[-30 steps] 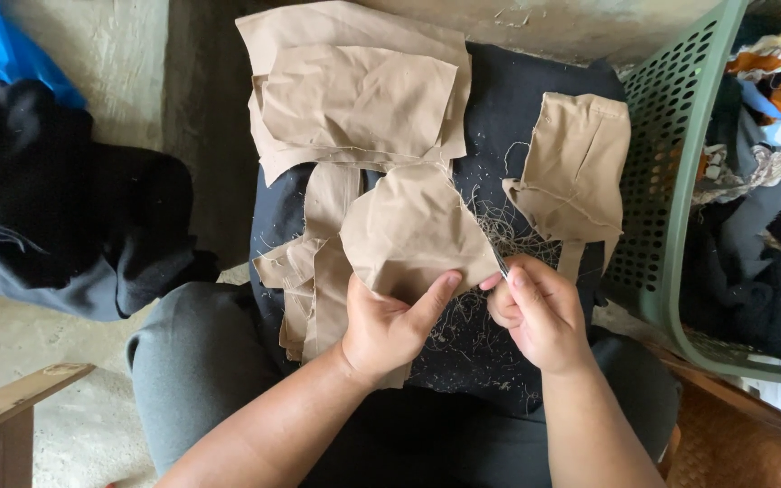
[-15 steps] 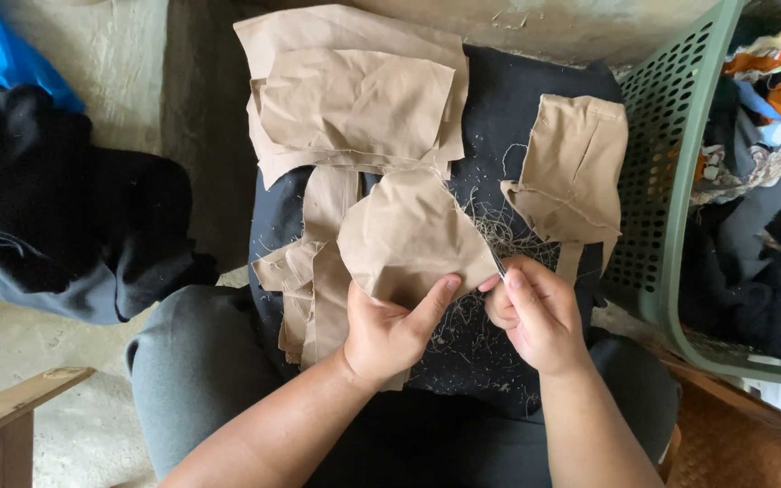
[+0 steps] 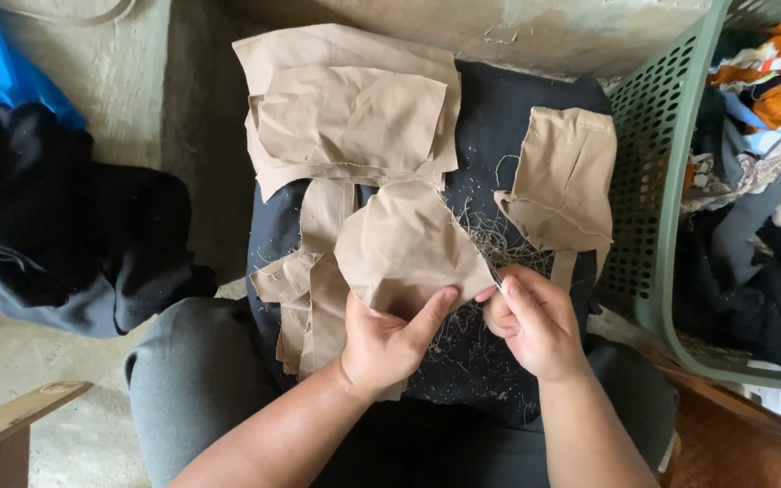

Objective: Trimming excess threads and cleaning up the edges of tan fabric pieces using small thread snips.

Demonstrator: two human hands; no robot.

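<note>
My left hand (image 3: 390,339) grips the lower edge of a tan fabric piece (image 3: 404,244) held over my lap. My right hand (image 3: 531,321) pinches the same piece at its right corner, with a small thin metal tool (image 3: 494,274) between the fingers. A stack of larger tan pieces (image 3: 350,108) lies further away on the dark cloth (image 3: 499,126) that covers my lap. Another tan piece (image 3: 567,176) rests at the right, and narrow tan strips (image 3: 309,280) lie at the left. Loose thread clippings (image 3: 485,239) are scattered on the dark cloth.
A green plastic laundry basket (image 3: 653,181) with mixed coloured clothes stands at the right. Dark garments (image 3: 56,226) and a blue cloth (image 3: 2,63) lie on the concrete floor at the left. A wooden edge (image 3: 11,425) shows at the bottom left.
Both hands stay on the tan piece with only small finger shifts. The piece has barely moved.
</note>
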